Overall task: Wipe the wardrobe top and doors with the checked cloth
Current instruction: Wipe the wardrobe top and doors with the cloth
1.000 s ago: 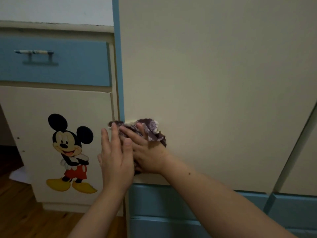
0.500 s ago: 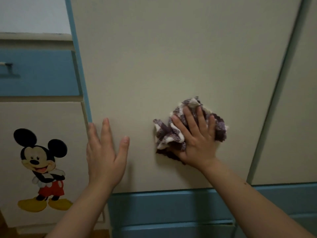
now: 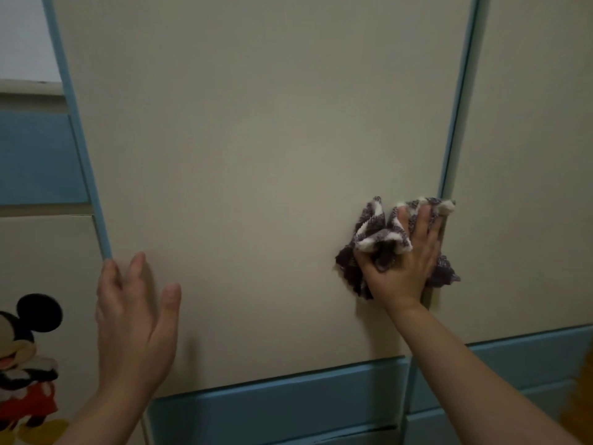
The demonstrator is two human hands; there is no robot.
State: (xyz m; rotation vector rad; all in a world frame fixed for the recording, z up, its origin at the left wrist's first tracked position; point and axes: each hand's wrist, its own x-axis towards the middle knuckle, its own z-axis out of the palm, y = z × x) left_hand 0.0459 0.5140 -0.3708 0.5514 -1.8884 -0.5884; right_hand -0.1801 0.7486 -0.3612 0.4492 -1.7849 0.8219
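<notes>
Cartoon mouse sticker (image 3: 27, 358): we see it at the far left, on a cream panel below and to the left of our left hand, partly cut off by the frame edge.
Blue drawer front (image 3: 38, 159): it sits above the sticker panel, up and to the left of our left hand.
Blue edge strip (image 3: 78, 136): it runs down the left side of the wardrobe door and ends just above our left fingertips.
Left hand (image 3: 134, 326): we hold it released, fingers spread and grasping nothing, with the palm toward the door near its lower left corner; we cannot tell whether the palm presses the surface.
Wardrobe door (image 3: 256, 171): this wide cream panel fills the space between our two hands and rises well above them.
Checked cloth (image 3: 375, 232): it is bunched, purple and white, pressed against the door near its right edge under our right hand, with folds sticking out to the left, above and right of the fingers.
Right hand (image 3: 404, 261): we press it flat over the cloth, fingers spread and pointing up, thumb tucked into the folds.
Blue divider strip (image 3: 455, 107): it rises directly above our right fingertips.
Blue drawers (image 3: 288, 409): they lie below both hands.
</notes>
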